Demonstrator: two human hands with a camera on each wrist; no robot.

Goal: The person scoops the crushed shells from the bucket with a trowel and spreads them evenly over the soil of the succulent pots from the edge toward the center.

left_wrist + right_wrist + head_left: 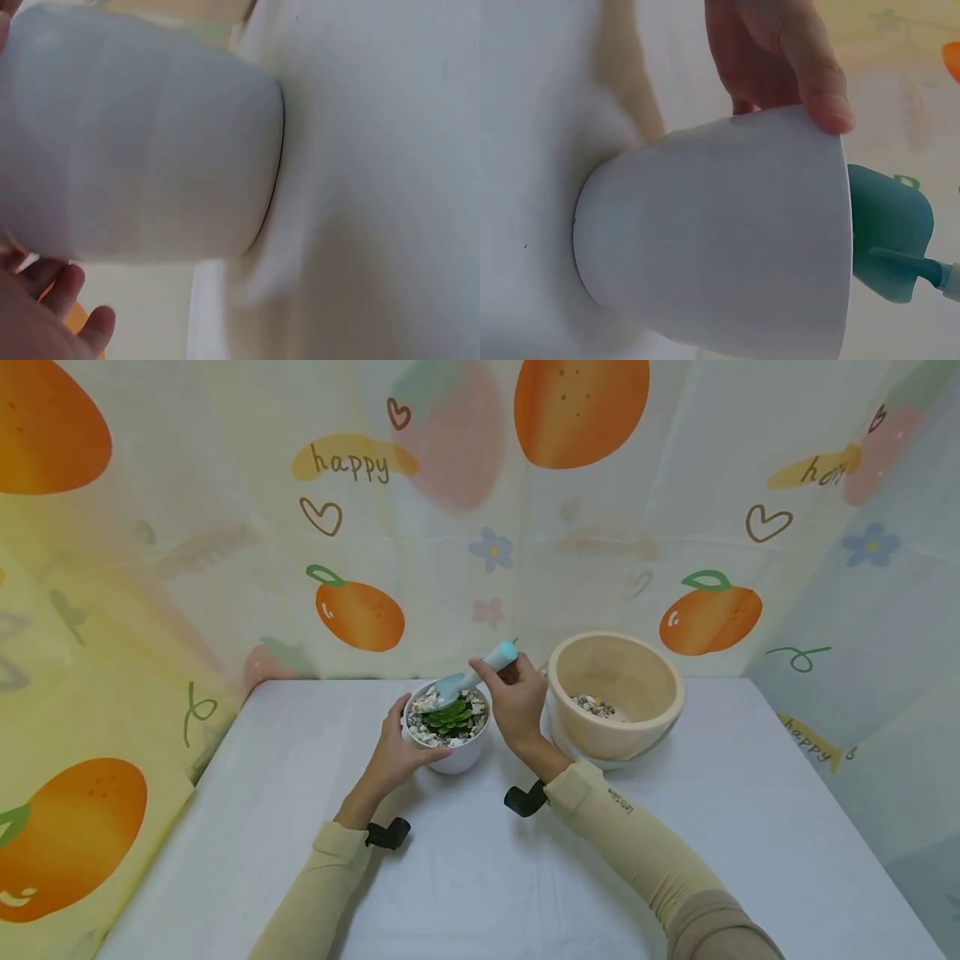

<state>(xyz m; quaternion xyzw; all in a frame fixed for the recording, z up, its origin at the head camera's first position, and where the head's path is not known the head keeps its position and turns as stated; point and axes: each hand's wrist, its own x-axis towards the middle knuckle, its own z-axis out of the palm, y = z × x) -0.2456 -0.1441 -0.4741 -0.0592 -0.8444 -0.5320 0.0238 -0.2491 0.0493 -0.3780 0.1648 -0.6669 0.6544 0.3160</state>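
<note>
- On a white-topped table point(450, 893), a white pot point(459, 762) is stood on its base, just left of a larger beige pot point(618, 737).
- By the left hand point(396, 748), the white pot is grasped at its side, the thumb laid against the wall near the rim.
- Between thumb and fingers of the right hand point(517, 700), the handle of a blue trowel point(450, 690) is pinched.
- Over the white pot, the trowel's blade is held beside a green succulent point(450, 718) ringed by pale gravel point(424, 732); whether gravel is touched cannot be told.
- Inside the beige pot, small pebbles point(595, 706) are gathered.
- Behind, a backdrop point(570, 556) is printed with oranges.
</note>
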